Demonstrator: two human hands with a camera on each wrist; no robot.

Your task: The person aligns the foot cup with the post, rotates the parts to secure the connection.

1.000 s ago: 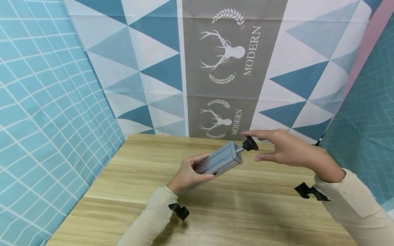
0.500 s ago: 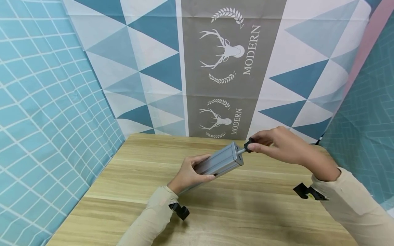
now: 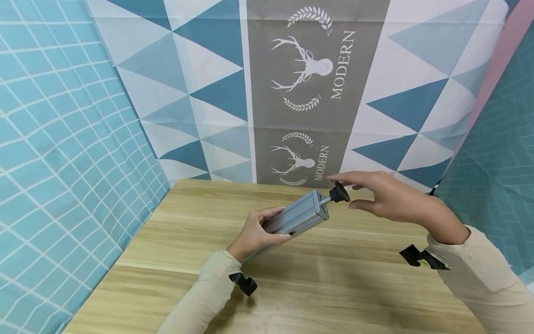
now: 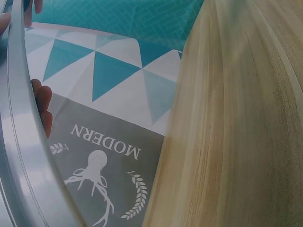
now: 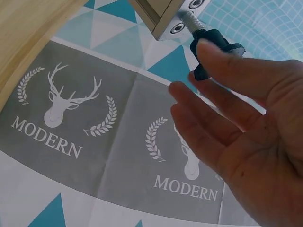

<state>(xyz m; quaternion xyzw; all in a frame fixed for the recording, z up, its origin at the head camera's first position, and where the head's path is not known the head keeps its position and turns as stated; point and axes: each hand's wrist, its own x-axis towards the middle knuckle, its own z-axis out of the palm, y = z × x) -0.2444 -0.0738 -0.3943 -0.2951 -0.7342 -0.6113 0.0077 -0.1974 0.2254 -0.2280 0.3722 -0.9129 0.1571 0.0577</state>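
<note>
My left hand (image 3: 260,234) grips a long grey metal profile (image 3: 298,214), tilted up to the right over the table. In the left wrist view the profile (image 4: 28,142) runs down the left side, with fingertips curled round its edge. From its end plate a threaded stud (image 5: 191,21) sticks out, carrying a black levelling foot (image 3: 339,192) with a round flared base. My right hand (image 3: 390,197) is spread around the foot, index finger stretched above it and thumb below. In the right wrist view the thumb overlaps the black foot (image 5: 210,47), while the other fingers are apart from it.
Beneath both hands lies a wooden table (image 3: 200,222). A patterned cloth (image 3: 292,69) with deer heads hangs along its far edge. Blue gridded cloth (image 3: 62,153) stands at the left, teal cloth (image 3: 492,162) at the right. Black mounts (image 3: 244,284) sit on both wrists.
Half a second ago my right thumb and fingers pinched the black foot. Now they have let go and spread apart, much as a second ago. The left hand and profile stay nearly still.
</note>
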